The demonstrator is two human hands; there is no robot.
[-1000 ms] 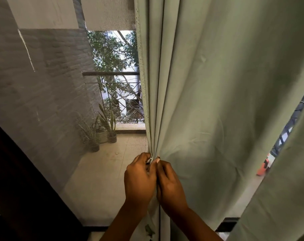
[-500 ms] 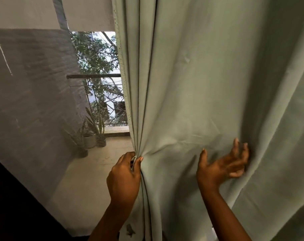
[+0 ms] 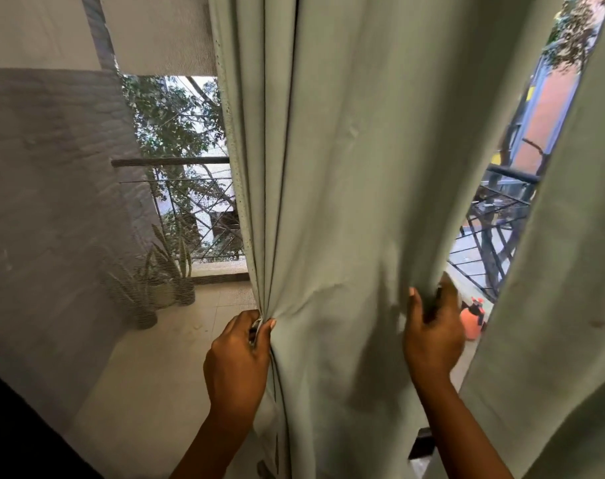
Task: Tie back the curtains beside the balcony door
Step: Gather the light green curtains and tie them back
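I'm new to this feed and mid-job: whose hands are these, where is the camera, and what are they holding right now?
There is no machine here: a person's two bare hands, filmed by a wide-angle camera worn on their head, looking forward and down. The left hand pinches the gathered left edge of the pale green curtain. The right hand curls round the same panel's right edge, where a gap shows the balcony railing. A second curtain panel hangs at the right. Potted plants stand outside on the balcony floor. No tie-back is visible.
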